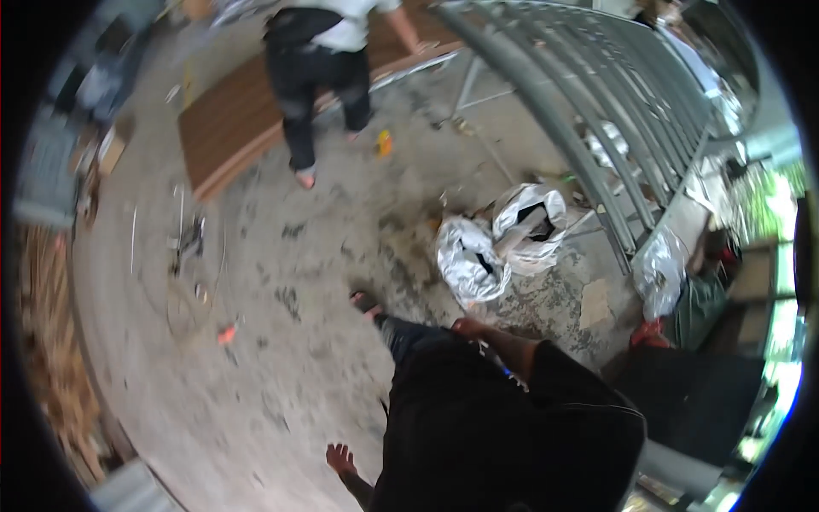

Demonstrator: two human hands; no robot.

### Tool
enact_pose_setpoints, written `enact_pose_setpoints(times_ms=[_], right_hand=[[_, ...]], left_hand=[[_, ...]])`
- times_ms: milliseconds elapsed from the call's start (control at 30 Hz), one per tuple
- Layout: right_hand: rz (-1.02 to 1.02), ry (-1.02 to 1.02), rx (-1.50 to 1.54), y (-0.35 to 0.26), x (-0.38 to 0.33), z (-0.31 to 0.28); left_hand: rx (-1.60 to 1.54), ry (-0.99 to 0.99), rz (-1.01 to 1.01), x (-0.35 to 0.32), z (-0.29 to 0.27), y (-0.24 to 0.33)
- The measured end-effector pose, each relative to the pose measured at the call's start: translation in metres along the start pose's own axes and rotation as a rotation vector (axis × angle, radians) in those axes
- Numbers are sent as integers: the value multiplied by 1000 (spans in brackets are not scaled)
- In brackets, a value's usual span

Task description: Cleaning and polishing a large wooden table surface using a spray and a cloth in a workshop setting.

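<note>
Down at the bottom, the left hand (340, 458) hangs free with fingers spread, holding nothing, just above the bare concrete floor (281, 341). The right hand (468, 327) sits up by the hip against the dark clothing; it is blurred, so whether it grips anything cannot be told. The two hands are well apart, with the person's black-clad body between them. A sandalled foot (365, 302) shows just left of the right hand, planted on the floor.

Just beyond the right hand lie two crumpled silver-white sacks (499, 243), touching each other, mouths open. Off to the right of them another shiny bag (661, 273) leans by a grey metal gate frame (589, 111) lying slanted. Out from the left hand, a small orange scrap (227, 334) and a loop of wire (192, 299) rest on the floor. Farthest off, another person (320, 68) in dark trousers and a white top bends over long brown boards (235, 119).
</note>
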State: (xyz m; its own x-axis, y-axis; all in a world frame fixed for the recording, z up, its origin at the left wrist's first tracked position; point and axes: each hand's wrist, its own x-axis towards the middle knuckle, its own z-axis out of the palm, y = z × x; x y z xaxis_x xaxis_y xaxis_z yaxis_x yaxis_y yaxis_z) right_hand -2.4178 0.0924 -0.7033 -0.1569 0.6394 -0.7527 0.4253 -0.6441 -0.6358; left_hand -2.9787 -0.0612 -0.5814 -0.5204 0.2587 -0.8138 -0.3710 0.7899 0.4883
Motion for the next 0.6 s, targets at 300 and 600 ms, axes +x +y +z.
enact_pose_setpoints(times_ms=[300,600], right_hand=[[124,194,-274,-155,195,-8],[-494,681,200,-399,208,-45]], left_hand=[[187,-345,319,83,103,267],[521,-528,265,180,256,501]])
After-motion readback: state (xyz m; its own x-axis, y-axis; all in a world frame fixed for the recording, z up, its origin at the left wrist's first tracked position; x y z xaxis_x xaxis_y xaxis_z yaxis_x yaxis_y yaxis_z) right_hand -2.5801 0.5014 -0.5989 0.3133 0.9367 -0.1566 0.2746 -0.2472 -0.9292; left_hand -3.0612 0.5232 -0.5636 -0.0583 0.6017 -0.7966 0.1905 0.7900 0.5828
